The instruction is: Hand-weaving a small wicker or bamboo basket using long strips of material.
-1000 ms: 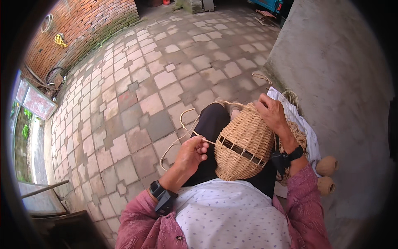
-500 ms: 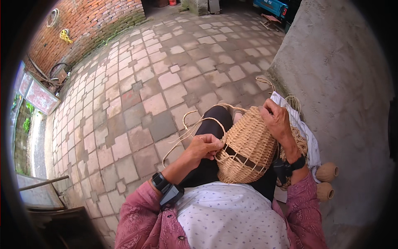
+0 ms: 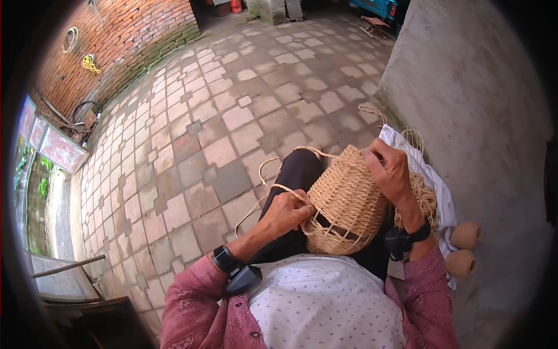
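Woven basket (image 3: 347, 200) rested on the person's lap, the left hand (image 3: 288, 210) pinching a loose cane strand (image 3: 273, 174) at its rim, the right hand (image 3: 389, 171) clasping its far side.

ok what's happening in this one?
A seated person is weaving a basket on their lap. The left hand pinches a cane strand at the rim near the basket's opening; the right hand grips the basket's far side. Loose cane loops onto the paved floor. Two clay pots sit to the right.
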### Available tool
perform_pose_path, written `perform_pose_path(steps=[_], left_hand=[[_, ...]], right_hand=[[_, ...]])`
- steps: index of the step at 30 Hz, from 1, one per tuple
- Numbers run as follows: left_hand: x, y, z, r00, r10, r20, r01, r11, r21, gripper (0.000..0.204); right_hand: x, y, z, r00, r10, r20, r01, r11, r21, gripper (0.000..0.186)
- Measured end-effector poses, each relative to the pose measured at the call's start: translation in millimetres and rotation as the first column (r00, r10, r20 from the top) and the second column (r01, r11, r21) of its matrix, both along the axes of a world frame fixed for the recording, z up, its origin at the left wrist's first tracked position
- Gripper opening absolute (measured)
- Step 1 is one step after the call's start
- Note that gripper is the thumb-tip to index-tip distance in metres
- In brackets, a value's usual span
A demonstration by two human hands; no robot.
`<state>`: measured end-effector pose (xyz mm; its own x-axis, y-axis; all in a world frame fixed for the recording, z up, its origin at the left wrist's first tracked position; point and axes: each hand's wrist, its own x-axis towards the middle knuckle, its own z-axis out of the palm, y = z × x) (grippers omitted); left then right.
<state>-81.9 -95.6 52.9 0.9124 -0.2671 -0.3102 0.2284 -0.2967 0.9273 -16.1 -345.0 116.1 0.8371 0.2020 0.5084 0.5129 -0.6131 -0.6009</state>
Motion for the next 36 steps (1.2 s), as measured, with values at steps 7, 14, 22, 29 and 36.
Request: perform_pose_path(steps=[7,14,22,29,36], left_hand=[[-1.4,-1.1,-4.0,0.993,-0.07,-0.096,0.043,0.965,-0.258,0.021],[5.5,20.2,-29.8,0.873,0.029,0.486,-0.233,0.902,0.365,0.02],[21.3,173.4,-109.3,0.792,0.604,-0.096,-0.603,0.797,0.041,0.011],[9.5,179.1,-78.2,0.858,0.388,-0.337,-0.513,0.666,-0.541,0.026],[22.5,74.5,-27.3,0.973,0.136,-0.187,-0.204,0.889,-0.411,0.018]], right_hand=[[22.1,8.5,-24.1,0.993,-0.062,-0.105,0.061,0.998,-0.014,0.026],[21.1,5.9,-20.3,0.982,-0.045,-0.181,0.042,0.999,-0.024,0.026],[18.2,-9.9,-30.4,0.984,-0.05,-0.171,0.058,0.997,0.045,0.022],[16.0,-7.0,-24.1,0.987,-0.017,-0.159,0.024,0.999,0.042,0.02],[8.7,-5.4,-21.1,0.989,0.021,-0.144,-0.009,0.997,0.083,0.018]])
